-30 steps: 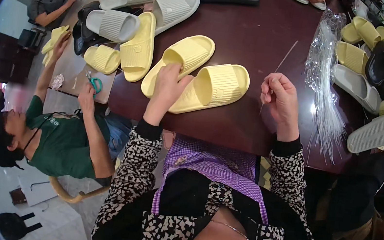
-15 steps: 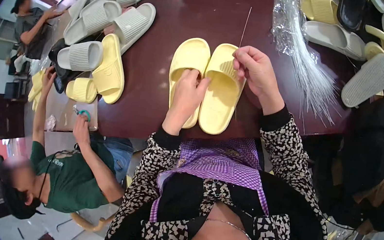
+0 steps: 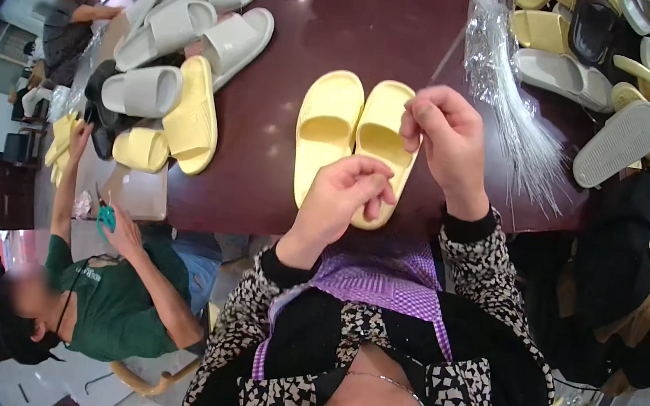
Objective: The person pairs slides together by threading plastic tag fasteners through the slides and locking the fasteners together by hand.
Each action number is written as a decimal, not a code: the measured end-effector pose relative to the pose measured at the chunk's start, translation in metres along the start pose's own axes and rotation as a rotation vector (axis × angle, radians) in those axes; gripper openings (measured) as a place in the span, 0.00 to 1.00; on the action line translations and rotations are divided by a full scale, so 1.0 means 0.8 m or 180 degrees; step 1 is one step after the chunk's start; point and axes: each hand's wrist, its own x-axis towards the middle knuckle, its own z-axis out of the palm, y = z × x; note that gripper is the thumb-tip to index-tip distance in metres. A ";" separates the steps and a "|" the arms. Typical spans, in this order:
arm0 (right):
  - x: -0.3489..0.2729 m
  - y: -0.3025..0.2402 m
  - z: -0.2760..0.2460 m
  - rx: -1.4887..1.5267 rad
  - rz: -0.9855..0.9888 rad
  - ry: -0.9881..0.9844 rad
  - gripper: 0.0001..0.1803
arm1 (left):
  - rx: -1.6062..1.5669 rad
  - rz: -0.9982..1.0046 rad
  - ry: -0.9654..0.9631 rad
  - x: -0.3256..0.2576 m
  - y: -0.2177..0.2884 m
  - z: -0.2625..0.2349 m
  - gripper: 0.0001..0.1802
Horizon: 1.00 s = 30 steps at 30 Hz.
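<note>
**Two yellow slides side by side under both hands**

At the far left a person in a green shirt [image 3: 107,301] sits beside the dark brown surface [image 3: 261,186], holding green scissors [image 3: 105,215]. Grey and yellow slides [image 3: 166,89] lie in a heap near that edge. In the middle, the pair of yellow slides [image 3: 351,136] lies flat, the two touching along their sides. The left hand [image 3: 342,197] hovers over their heel ends, its fingers curled narrow and pinched together; what they pinch I cannot tell. The right hand [image 3: 446,137] is above the right slide, fingers also pinched. A bundle of clear plastic ties [image 3: 512,113] lies to the right.
</note>
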 end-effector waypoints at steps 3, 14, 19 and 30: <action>-0.009 -0.024 -0.007 -0.0265 -0.0275 0.0066 0.04 | 0.1238 0.0032 0.0491 -0.026 0.029 0.012 0.06; -0.050 -0.048 0.003 -0.0476 0.0196 -0.0093 0.04 | 0.3890 0.2940 -0.0014 -0.069 0.054 0.023 0.12; -0.080 -0.003 -0.010 -0.0742 0.0988 0.0026 0.05 | 0.4005 0.2793 -0.0286 -0.073 0.021 0.000 0.11; -0.132 0.055 -0.040 -0.1113 0.2556 -0.0096 0.07 | 0.3886 0.2152 -0.0493 -0.072 -0.033 -0.032 0.07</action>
